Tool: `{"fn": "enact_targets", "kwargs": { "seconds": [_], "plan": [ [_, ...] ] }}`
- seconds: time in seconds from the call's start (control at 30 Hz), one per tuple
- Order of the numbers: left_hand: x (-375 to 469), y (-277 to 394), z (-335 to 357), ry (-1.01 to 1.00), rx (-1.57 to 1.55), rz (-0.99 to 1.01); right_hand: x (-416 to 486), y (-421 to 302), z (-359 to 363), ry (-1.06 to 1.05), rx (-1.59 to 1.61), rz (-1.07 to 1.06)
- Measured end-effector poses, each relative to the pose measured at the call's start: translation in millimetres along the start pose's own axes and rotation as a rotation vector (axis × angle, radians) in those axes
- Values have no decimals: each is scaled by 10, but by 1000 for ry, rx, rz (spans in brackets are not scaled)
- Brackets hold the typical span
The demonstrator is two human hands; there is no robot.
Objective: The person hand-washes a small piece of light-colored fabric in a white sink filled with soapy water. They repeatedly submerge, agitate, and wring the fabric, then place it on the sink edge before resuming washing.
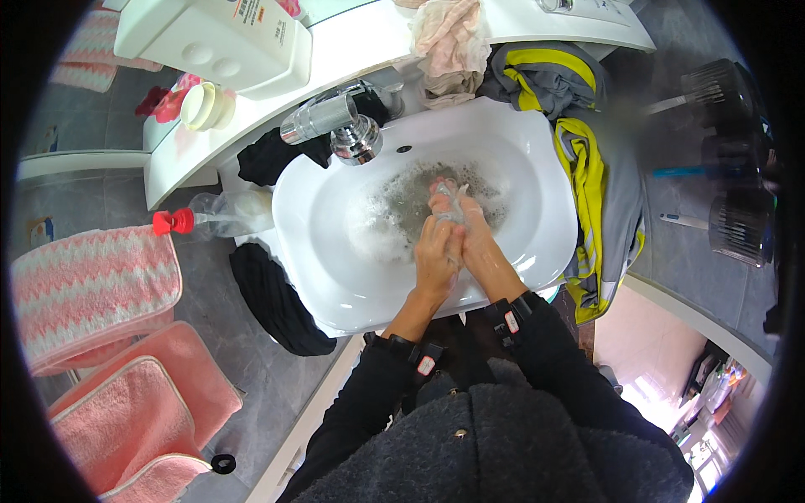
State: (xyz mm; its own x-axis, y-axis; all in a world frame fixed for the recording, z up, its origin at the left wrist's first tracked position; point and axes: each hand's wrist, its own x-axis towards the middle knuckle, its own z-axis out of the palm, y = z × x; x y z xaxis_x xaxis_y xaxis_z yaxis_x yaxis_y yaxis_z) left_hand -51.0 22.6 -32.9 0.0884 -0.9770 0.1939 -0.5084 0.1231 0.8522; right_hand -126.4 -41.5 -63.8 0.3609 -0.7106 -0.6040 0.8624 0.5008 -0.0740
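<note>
Over a white washbasin (pixel 327 251) with grey, sudsy water (pixel 402 214), my two hands meet around a small, wet, light-coloured cloth (pixel 449 214). My left hand (pixel 435 254) grips the cloth from the near left side. My right hand (pixel 475 229) closes on it from the right, its fingers partly hidden by cloth and suds. A chrome faucet (pixel 355 138) stands at the basin's back left. What lies under the suds cannot be seen.
Black cloth (pixel 277 302) lies along the basin's left, near a clear bottle with a red cap (pixel 173 222). A grey and yellow garment (pixel 585 207) drapes the right rim. Behind are a beige cloth (pixel 446 56) and a white jug (pixel 220 44). Pink towels (pixel 138 409) hang left.
</note>
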Motion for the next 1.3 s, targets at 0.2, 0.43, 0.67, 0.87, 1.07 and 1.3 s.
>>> {"fn": "enact_targets", "kwargs": {
  "seconds": [0.2,0.43,0.67,0.87,1.07,1.3],
  "plan": [
    [63,-90,2,46,-77,-175,15,121,-8,448,-317,-87],
    [219,-217,-374,78,-496,-453,89,58,-259,331,-388,-233],
    [126,-155,-53,-22,152,-342,-35,297,-179,402,-626,-250],
    [166,-470,71,173,0,-158,-73,237,-112,313,-742,-164],
    [265,-1101,-61,-186,-96,-489,144,188,-576,136,-1149,-376],
    [-49,-1477,53,-743,712,-55,405,-385,-1033,-285,-2420,-302]
  ]
}}
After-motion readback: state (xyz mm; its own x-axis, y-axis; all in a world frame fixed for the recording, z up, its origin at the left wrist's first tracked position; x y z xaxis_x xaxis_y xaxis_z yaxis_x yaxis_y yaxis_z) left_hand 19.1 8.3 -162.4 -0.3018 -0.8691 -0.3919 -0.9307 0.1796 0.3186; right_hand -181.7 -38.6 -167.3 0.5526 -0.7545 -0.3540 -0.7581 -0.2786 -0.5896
